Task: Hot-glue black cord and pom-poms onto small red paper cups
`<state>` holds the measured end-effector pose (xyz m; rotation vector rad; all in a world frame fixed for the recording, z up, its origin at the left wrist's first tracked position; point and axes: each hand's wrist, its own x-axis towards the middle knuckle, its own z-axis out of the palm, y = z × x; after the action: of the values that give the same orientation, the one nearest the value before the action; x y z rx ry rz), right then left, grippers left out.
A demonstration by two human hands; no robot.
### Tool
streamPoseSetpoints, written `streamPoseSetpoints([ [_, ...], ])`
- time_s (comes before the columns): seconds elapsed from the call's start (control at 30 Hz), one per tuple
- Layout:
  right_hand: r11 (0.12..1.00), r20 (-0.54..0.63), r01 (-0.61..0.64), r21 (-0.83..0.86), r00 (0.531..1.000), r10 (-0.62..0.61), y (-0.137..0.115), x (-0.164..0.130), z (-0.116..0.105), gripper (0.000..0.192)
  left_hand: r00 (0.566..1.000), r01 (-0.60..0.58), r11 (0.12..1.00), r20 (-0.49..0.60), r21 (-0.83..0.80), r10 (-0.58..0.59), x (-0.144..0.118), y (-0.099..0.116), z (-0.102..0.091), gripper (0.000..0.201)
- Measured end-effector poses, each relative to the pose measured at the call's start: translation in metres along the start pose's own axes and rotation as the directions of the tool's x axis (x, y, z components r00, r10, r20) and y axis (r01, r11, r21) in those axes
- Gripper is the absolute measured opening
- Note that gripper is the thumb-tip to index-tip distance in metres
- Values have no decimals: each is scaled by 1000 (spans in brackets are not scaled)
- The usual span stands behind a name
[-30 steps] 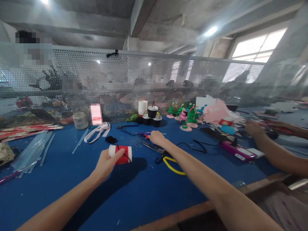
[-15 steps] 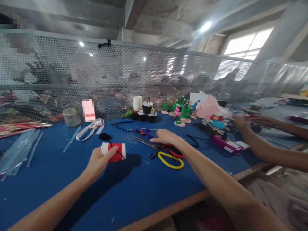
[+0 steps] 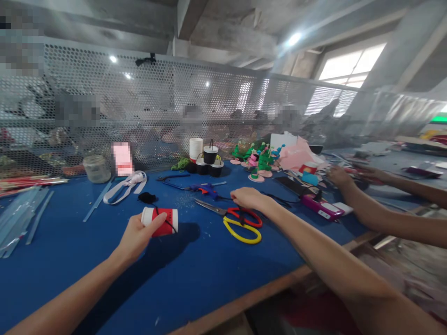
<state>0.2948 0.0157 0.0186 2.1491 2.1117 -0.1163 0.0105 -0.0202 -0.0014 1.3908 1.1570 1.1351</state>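
Observation:
A red-and-white paper cup (image 3: pixel 169 220) lies sideways in my left hand (image 3: pixel 141 233), thumb pressed on its side. A thin black strand crosses the cup and trails toward a small black yarn bundle (image 3: pixel 147 197). My right hand (image 3: pixel 248 197) is just above the scissors' handles, its fingers closed at a black cord (image 3: pixel 226 199) that comes from the blue glue gun (image 3: pixel 206 190). The fingertips are partly hidden. Below that hand, the scissors (image 3: pixel 225 215), with one red and one yellow handle, lie on the blue table, blades pointing left.
Black lidded cups (image 3: pixel 210 155) and a white cup stack (image 3: pixel 196 150) stand at the back, with pliers (image 3: pixel 172 177) before them. Green figures (image 3: pixel 264 160) and a purple device (image 3: pixel 323 208) are rightward. Glue sticks (image 3: pixel 17 214) lie left. A co-worker's arm (image 3: pixel 363 204) reaches in.
My right hand has shifted right, and the black cord has come off the scissors with it. My left hand still holds the cup. The whole view has shifted slightly.

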Motion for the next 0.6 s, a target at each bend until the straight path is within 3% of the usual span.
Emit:
streamPoseSetpoints([
  [0.07, 1000, 24, 1, 10, 1000, -1, -1, 0, 0, 13, 1000, 3, 1000, 2, 4, -3, -1, 0, 1, 31],
  [0.17, 998, -48, 40, 43, 998, -38, -15, -3, -2, 18, 1000, 13, 1000, 3, 15, -13, -1, 1, 2, 32],
  [0.27, 964, -196, 221, 147, 962, -191, -44, -13, -8, 26, 1000, 25, 1000, 0, 17, -25, -2, 4, 4, 33],
  [0.33, 790, -379, 479, 383, 862, -338, -67, -21, -13, 25, 1000, 27, 999, -11, 33, -27, -3, 7, 5, 33],
  [0.47, 559, -470, 653, 510, 757, -455, -108, -35, -18, 24, 998, -60, 988, 29, 139, 56, -5, 8, 6, 31],
  [0.6, 601, -444, 617, 507, 785, -432, -130, -41, -16, 19, 988, -153, 927, 57, 342, 142, -10, 4, 5, 28],
])
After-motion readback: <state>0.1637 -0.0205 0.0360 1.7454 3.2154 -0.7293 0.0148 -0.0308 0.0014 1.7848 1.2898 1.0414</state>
